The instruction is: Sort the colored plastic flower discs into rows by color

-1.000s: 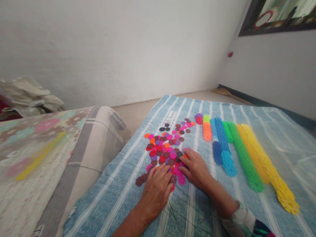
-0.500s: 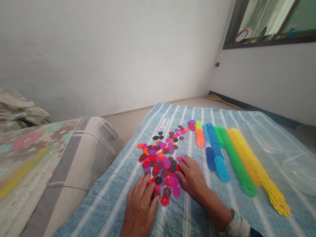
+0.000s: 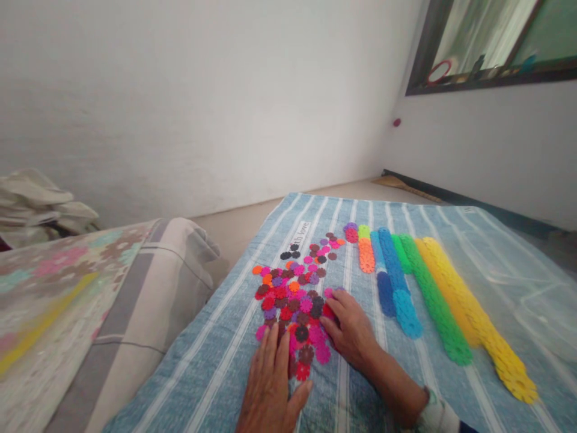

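Note:
Loose flower-shaped plastic discs (image 3: 293,304) in red, pink, purple, brown, orange and black lie in a heap on the blue striped cloth (image 3: 225,355). My left hand (image 3: 273,379) rests at the heap's near left edge, fingers stretched over the discs and thumb spread beside a red disc (image 3: 303,371). On the opposite side, my right hand (image 3: 349,328) touches the right edge, with its thumb apart from the fingers. Red and pink discs show around its fingertips, and neither hand grips a disc that I can make out.
To the right, overlapping discs form rows: orange (image 3: 366,255), blue (image 3: 392,270), green (image 3: 435,300) and yellow (image 3: 478,319). Clear plastic (image 3: 518,276) lies beyond them. A covered surface (image 3: 135,288) stands at the left, across a gap, and a white wall (image 3: 202,108) rises behind.
My left hand has shifted slightly right, and its thumb has swung outward from the fingers. My right hand stays nearly in place at the edge of the heap.

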`<action>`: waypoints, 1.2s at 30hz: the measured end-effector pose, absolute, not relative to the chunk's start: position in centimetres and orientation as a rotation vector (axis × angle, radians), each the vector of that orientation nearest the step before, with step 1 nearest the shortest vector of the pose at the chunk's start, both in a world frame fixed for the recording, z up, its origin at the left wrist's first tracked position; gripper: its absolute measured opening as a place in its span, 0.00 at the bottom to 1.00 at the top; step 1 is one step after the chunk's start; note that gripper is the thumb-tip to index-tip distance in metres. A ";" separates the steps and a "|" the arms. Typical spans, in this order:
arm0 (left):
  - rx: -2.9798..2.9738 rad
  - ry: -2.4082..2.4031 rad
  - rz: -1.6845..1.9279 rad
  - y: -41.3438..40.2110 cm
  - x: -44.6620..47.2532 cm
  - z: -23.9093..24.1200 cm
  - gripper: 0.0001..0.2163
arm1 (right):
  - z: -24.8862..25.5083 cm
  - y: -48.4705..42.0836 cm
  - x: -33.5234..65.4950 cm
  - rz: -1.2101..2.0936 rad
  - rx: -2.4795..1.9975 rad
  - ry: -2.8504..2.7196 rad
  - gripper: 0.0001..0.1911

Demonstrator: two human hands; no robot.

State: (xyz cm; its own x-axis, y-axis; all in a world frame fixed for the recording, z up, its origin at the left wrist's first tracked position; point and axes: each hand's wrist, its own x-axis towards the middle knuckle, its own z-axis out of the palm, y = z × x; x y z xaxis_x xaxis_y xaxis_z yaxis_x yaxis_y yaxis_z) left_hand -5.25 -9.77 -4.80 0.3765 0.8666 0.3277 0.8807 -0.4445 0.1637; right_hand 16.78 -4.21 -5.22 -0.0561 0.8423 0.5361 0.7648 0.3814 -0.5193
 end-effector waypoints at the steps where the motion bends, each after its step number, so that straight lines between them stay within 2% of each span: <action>1: -2.589 -1.627 -0.576 -9.4 -5.0 -4.8 0.39 | -5.4 -4.2 16.7 0.135 -1.389 -1.810 0.16; 11: -2.655 -1.451 -0.567 -4.4 -2.2 -5.3 0.34 | -6.1 -3.9 16.2 0.323 -1.315 -1.691 0.19; 22: -2.594 -1.529 -0.425 0.5 1.0 -2.3 0.24 | -2.5 -3.6 16.8 0.698 -1.252 -1.394 0.17; 30: -2.447 -1.367 -0.673 0.3 2.2 -2.2 0.15 | -1.7 -3.2 17.9 0.863 -1.300 -0.987 0.22; 33: -2.658 -1.094 -0.734 -2.2 3.0 -2.1 0.16 | -1.9 -2.6 18.5 0.826 -1.286 -0.862 0.22; 36: -2.952 -0.826 -0.629 -3.8 4.2 -1.8 0.23 | -2.2 -2.2 18.9 0.822 -1.270 -0.773 0.22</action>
